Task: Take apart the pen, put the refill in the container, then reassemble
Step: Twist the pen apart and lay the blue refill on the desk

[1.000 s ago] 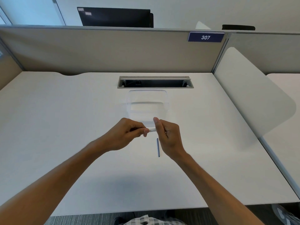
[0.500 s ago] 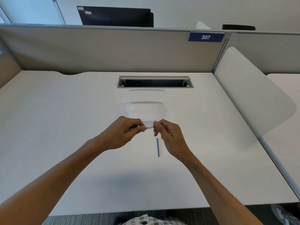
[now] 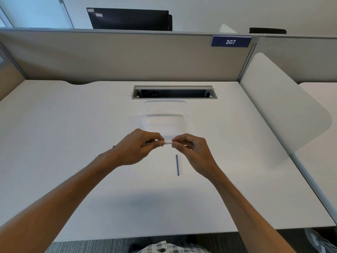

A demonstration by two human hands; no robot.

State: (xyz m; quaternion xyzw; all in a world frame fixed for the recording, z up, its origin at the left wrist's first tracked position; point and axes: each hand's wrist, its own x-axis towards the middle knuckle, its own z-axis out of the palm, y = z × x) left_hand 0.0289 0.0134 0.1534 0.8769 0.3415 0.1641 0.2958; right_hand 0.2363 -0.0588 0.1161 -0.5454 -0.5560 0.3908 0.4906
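Shirt hem: a checked garment (image 3: 164,248) shows at the bottom edge, nearest the camera.
Desk: a white desk (image 3: 73,143) carries everything in reach.
Refill: a thin blue refill (image 3: 177,165) lies loose on the desk, pointing away from the person, just beside the right wrist and not in the container. It looks light, stiff and smooth, so it would likely roll or skid if nudged; a fingertip pinch near its middle seems the safest hold.
Left hand: the left hand (image 3: 135,148) is curled, thumb and fingertips pinching one end of the pen barrel (image 3: 168,142).
Right hand: the right hand (image 3: 193,152) is curled too, thumb and forefinger pinching the other end of the same barrel.
Pen barrel: only a short white stretch shows between the two hands, held level above the desk. It looks like light, hard plastic; whether the halves are joined or parted I cannot tell. Gripping close to the joint, as both hands do, should give the best twist.
Container: a clear plastic container (image 3: 145,114) stands just beyond the hands; nothing is visible inside it.
Cable slot: a dark cable slot (image 3: 174,92) sits behind the container.
Partition: a beige partition (image 3: 109,55) with a blue "307" sign (image 3: 230,42).
Monitor: a black monitor (image 3: 127,19) rises beyond it.
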